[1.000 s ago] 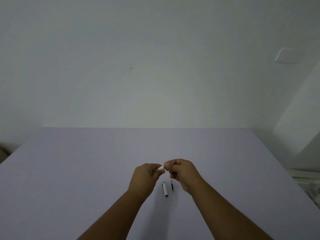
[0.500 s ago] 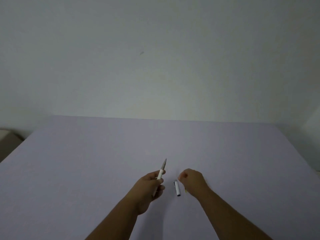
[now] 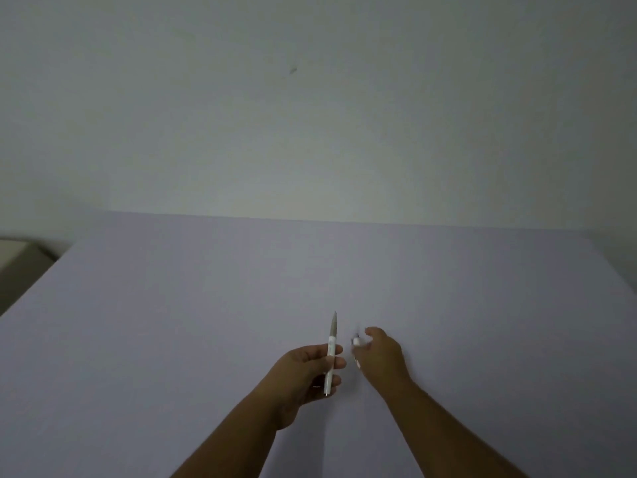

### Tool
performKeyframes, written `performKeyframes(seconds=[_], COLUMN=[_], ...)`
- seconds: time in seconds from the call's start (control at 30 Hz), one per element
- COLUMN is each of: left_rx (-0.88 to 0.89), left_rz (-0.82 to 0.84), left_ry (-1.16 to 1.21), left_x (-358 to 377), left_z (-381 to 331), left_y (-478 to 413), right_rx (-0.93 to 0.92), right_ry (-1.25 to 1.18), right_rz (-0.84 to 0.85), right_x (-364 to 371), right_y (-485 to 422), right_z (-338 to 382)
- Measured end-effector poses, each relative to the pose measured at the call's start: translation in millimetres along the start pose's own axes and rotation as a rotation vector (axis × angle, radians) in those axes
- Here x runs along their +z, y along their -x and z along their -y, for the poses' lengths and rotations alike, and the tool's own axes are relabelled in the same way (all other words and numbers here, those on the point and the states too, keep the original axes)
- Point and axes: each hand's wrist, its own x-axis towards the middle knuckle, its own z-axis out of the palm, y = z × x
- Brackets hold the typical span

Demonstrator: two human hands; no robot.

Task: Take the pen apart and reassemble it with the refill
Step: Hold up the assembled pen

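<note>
**Slim pen body in hand, cap under the other**

The left hand (image 3: 310, 369) has its grip clenched around the pen (image 3: 331, 353), held near-upright above the table (image 3: 172, 322), tip pointing far. It looks light, stiff and smooth, so likely slippery; the white barrel below the grey tip section is the sensible hold. The right hand (image 3: 382, 353) curls loosely over 1 small white cap (image 3: 355, 340); whether it grips it, I cannot tell.

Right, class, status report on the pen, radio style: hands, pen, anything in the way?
Left hand holds pen, tip away. Right hand reaching at cap on table, grip unclear. Nothing in the way.
</note>
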Motion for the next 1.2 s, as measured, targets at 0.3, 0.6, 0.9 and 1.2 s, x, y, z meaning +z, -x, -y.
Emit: performKeyframes(seconds=[0.3,0.6,0.9,1.2], left_rx=[-0.017,0.038,0.072,-0.024], left_rz=[0.024,0.024,0.008,-0.051], left_ry=[-0.105,-0.058,-0.079,-0.015], left_x=[17,24,31,33], left_z=[-13,-15,-12,9], left_y=[11,26,30,8], right_rx=[0.113,0.046,0.033,0.118], right_ry=[-0.950,-0.770,-0.762,-0.417], right_rz=[0.183,0.336,0.336,0.047], right_x=[-64,-69,-73,-66], right_y=[-5,22,33,20], right_z=[60,50,47,18])
